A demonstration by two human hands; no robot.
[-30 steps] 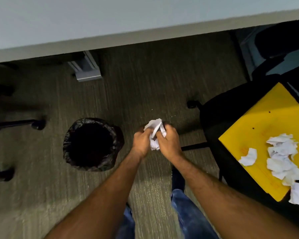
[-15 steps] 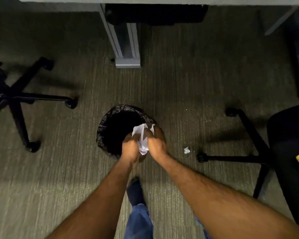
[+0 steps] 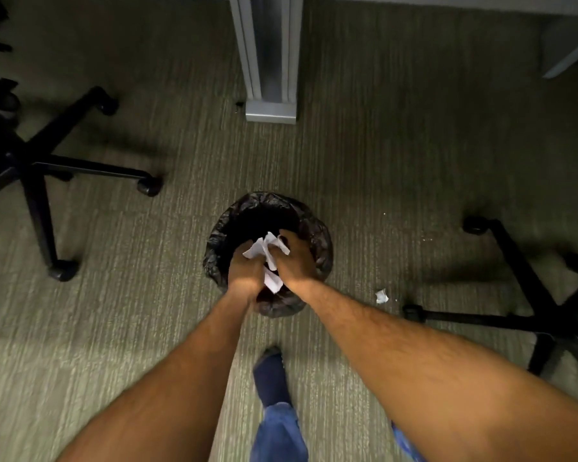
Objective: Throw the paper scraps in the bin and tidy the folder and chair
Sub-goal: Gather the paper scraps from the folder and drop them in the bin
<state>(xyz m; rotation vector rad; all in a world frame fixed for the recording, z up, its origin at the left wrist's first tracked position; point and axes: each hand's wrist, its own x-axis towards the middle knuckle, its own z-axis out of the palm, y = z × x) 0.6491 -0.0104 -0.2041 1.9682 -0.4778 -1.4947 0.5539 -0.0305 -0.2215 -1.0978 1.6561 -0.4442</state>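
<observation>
A round bin (image 3: 227, 225) lined with a black bag stands on the carpet in the middle of the view. Directly over its opening, my left hand (image 3: 244, 271) and my right hand (image 3: 296, 258) together grip a bunch of white paper scraps (image 3: 267, 253) pressed between them. One small white scrap (image 3: 381, 295) lies on the carpet to the right of the bin. The black base of the chair (image 3: 528, 288) shows at the right edge; its seat and the folder are out of view.
A grey desk leg (image 3: 271, 61) stands on the carpet behind the bin. Another black chair base (image 3: 40, 171) with castors is at the left. My foot (image 3: 269, 375) and jeans leg are just below the bin.
I have stepped toward the bin; both hands carried the scraps from beside it to right over its opening. The yellow folder and chair seat have left the view.
</observation>
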